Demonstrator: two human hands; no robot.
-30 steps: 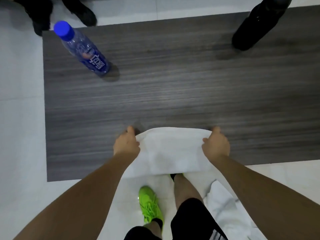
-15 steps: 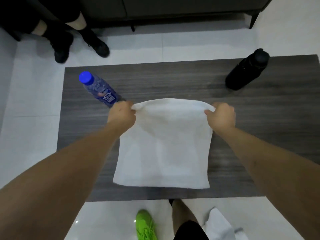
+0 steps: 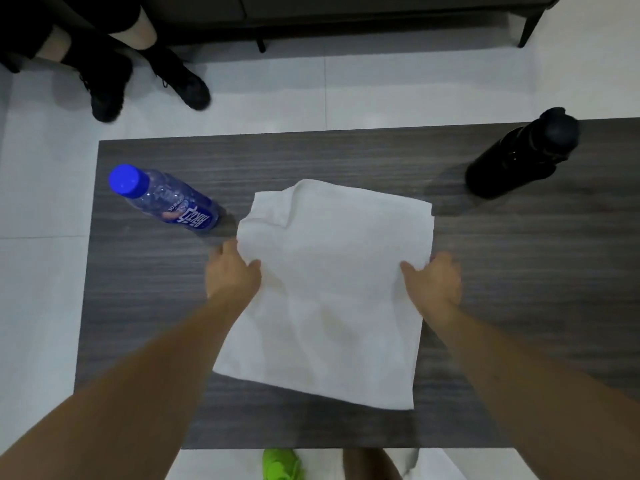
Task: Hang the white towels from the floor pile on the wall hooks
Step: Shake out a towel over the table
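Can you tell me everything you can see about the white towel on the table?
The white towel is a soft, plain cloth lying spread nearly flat on the dark wooden table. It looks roughly square, with its far left corner folded over and a little rumpled. The left hand touches its left edge and the right hand its right edge. The blue-capped water bottle stands just left of it, apart.
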